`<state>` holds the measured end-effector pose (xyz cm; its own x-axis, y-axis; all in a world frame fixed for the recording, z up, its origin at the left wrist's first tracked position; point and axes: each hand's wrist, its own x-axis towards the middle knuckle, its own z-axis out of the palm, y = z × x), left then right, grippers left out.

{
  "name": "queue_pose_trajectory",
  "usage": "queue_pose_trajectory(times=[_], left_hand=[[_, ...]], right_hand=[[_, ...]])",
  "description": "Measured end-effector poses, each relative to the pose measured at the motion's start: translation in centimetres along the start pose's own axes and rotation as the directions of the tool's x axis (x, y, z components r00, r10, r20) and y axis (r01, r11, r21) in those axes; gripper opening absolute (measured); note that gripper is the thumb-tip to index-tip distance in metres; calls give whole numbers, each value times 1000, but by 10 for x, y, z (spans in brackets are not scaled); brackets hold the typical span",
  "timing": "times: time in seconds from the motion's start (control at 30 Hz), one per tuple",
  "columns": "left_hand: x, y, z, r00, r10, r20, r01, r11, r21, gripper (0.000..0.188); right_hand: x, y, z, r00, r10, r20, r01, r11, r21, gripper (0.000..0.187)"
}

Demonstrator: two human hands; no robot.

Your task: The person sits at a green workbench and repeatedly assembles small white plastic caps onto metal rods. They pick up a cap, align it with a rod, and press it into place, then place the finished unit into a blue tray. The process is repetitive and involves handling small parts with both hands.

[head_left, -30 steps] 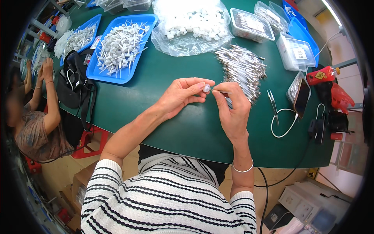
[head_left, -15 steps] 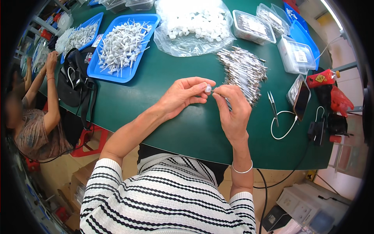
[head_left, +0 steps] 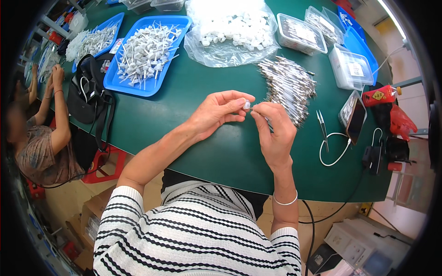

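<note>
Green tabletop (head_left: 216, 152) is bordered at its near edge by a striped knit top (head_left: 184, 230), and above it the hands are held close, a narrow gap left between their fingertips. A small white piece (head_left: 247, 105) is pinched between thumb and fingers of the left hand (head_left: 212, 115); facing it, a thin piece (head_left: 251, 109) appears to be gripped in the fingertips of the right hand (head_left: 277, 131). Whether the two pieces touch cannot be told. Lining up one with the other seems to be the step in hand, for which a firm left pinch and a fine, straight approach are called for; the view of the join is partly blocked by the fingers. Just beyond the right hand, a pile of slender rods (head_left: 290, 89) is partly covered by it, so little room is left there. Tweezers (head_left: 322, 126) are laid farther right, crossed by a white cable (head_left: 329, 164). Farther off, stemmed white parts (head_left: 142, 60) are heaped in a blue tray (head_left: 108, 83), and loose white pieces (head_left: 244, 32) are spread over a clear bag (head_left: 216, 57).
</note>
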<state>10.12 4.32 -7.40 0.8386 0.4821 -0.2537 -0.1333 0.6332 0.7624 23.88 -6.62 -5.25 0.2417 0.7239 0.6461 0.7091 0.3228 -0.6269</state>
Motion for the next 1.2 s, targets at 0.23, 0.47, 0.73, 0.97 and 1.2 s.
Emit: queue_pose_trajectory(times=[0.23,0.47,0.73,0.97,1.2], left_hand=[[-1,0,0,1000,1,11,-1,1000,9,26],[-1,0,2,1000,-14,8,14,1000,15,27],[-1,-1,2,1000,-28,6,28,1000,3,27],[-1,-1,2,1000,-29,3,29,1000,4,27],[-2,1,2,1000,-22,12,22,1000,1,27]], right_hand=[[-5,1,-2,951,309,17,-305,928,215,9],[-6,-1,1,892,452,30,-437,842,317,7],[-7,3,2,908,418,25,-399,843,362,7],[-6,2,3,908,418,12,-396,849,349,7],[-5,2,2,912,410,11,-392,863,320,8]])
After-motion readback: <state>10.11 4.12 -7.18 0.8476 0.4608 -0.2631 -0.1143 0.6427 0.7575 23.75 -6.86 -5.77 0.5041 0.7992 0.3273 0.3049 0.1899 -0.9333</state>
